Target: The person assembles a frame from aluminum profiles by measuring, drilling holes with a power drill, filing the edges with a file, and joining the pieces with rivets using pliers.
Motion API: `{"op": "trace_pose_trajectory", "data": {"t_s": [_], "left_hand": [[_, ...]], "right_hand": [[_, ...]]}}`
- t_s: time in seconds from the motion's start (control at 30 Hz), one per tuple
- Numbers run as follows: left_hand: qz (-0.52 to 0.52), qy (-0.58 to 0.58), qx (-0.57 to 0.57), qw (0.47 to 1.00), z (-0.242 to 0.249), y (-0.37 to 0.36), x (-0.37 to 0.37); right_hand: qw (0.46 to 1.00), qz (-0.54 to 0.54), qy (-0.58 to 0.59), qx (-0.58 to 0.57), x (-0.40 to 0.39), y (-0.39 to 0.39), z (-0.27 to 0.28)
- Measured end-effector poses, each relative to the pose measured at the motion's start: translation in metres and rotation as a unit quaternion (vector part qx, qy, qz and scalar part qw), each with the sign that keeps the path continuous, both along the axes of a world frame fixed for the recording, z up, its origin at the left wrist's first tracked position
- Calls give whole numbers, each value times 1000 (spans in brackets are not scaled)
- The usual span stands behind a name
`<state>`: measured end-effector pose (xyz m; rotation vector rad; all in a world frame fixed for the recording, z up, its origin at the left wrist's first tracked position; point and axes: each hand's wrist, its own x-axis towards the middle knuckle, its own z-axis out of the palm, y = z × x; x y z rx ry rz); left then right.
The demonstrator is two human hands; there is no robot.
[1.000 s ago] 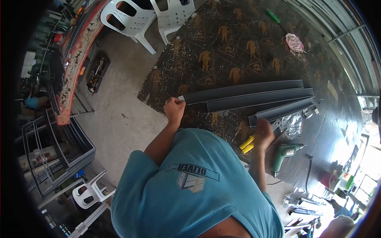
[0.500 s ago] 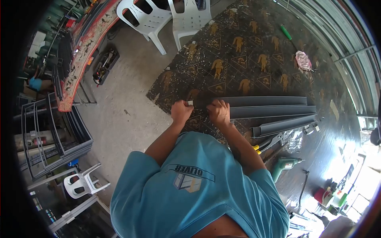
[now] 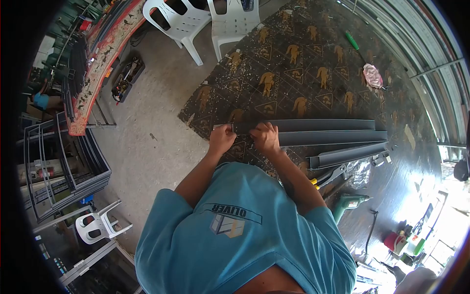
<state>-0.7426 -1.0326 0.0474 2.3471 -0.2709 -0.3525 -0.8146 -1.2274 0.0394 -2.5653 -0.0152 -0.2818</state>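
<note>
My left hand (image 3: 223,139) is closed at the left end of a dark metal profile, with a small pale piece showing at its fingertips. Just to the right, my right hand (image 3: 266,138) has its fingers pinched over the same end; what they hold is too small to make out. Dark profiles (image 3: 333,138) extend rightward from my right hand on the black patterned table (image 3: 279,59). A shorter dark channel (image 3: 348,156) lies nearer to me, beside yellow-handled snips (image 3: 333,175).
A green drill (image 3: 350,203) lies at the right, near a plastic bag (image 3: 361,174). Farther back are a green-handled tool (image 3: 352,40) and a pink-white bundle (image 3: 372,76). White chairs (image 3: 235,24) stand beyond the table; a toolbox (image 3: 128,78) sits on the floor.
The small pale piece between my hands has shifted slightly left with my left hand. My right hand has also moved a little left.
</note>
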Motion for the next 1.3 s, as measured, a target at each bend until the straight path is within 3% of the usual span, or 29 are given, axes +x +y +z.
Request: {"op": "trace_pose_trajectory", "data": {"t_s": [0.17, 0.23, 0.27, 0.33, 0.53, 0.63, 0.73, 0.93, 1.3], "left_hand": [[7, 31, 13, 999, -7, -1, -1], [68, 79, -118, 988, -33, 1, -6], [68, 80, -118, 987, -36, 2, -9], [160, 228, -192, 941, -17, -3, -14], [220, 323, -294, 872, -9, -2, -17], [218, 300, -280, 886, 8, -12, -22], [186, 268, -265, 907, -7, -13, -25], [259, 299, -327, 858, -7, -10, -21], [253, 272, -263, 890, 3, -12, -13]], "right_hand": [[1000, 9, 1, -2, 3, -1, 1], [1000, 11, 1, 2, 3, -1, 0], [1000, 12, 1, 1, 3, -2, 0], [1000, 11, 0, 0, 3, -2, 1], [1000, 7, -8, 0, 1, -1, -2], [1000, 2, -5, 0, 1, 0, -1], [1000, -2, -21, 8, 0, 1, 0], [999, -1, -35, 12, 1, -2, 2], [999, 1, -41, 13, 2, -2, 1]]}}
